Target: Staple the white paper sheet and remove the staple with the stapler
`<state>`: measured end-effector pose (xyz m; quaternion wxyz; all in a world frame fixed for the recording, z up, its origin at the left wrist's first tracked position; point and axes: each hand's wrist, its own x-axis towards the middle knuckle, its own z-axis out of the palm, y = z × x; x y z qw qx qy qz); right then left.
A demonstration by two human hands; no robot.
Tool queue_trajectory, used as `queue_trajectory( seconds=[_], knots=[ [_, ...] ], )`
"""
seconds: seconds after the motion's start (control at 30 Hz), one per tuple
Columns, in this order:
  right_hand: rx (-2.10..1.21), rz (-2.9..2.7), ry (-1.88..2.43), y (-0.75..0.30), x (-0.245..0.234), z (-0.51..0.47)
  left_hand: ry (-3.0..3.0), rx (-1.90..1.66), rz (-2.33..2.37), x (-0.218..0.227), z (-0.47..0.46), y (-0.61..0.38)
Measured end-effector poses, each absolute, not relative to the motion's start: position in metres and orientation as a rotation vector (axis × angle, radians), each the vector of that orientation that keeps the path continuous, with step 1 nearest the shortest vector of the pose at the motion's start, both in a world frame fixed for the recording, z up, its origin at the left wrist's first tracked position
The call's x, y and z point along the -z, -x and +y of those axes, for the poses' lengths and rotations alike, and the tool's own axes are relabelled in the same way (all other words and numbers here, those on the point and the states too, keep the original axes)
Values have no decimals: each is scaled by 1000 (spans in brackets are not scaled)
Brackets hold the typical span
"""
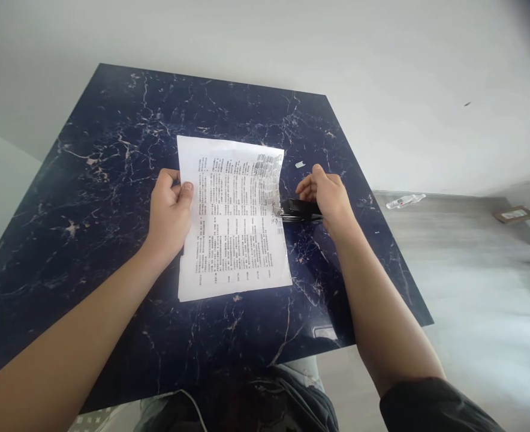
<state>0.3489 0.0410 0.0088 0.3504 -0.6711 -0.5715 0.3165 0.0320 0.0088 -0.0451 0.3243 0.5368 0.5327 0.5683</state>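
A stack of printed sheets (233, 228) lies over the dark tabletop, its right side bent upward. My left hand (170, 210) is closed on the left edge of the sheets, thumb on top and fingers underneath. At the right edge sits a black stapler (298, 208), its front end meeting the paper. My right hand (330, 195) is over the stapler's rear end, with loosely curled fingers above it and nothing visible between them. Whether the heel of that hand touches the stapler I cannot tell.
The blue marble-patterned table (112, 108) has its far edge near a pale wall. A small white scrap (300, 164) lies beyond the stapler. On the floor to the right are a clear plastic bottle (406, 201) and a brown box (515, 214).
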Motion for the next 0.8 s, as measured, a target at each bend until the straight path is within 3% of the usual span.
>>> queue_trajectory(
  seconds=[0.23, 0.8],
  knots=[
    [-605, -1435, 1873, -365, -9, 46, -1400, -1478, 1391, 44, 7, -30],
    [-571, -1556, 1936, -350, -9, 39, -1432, -1434, 1487, 37, 5, -33]
  ],
)
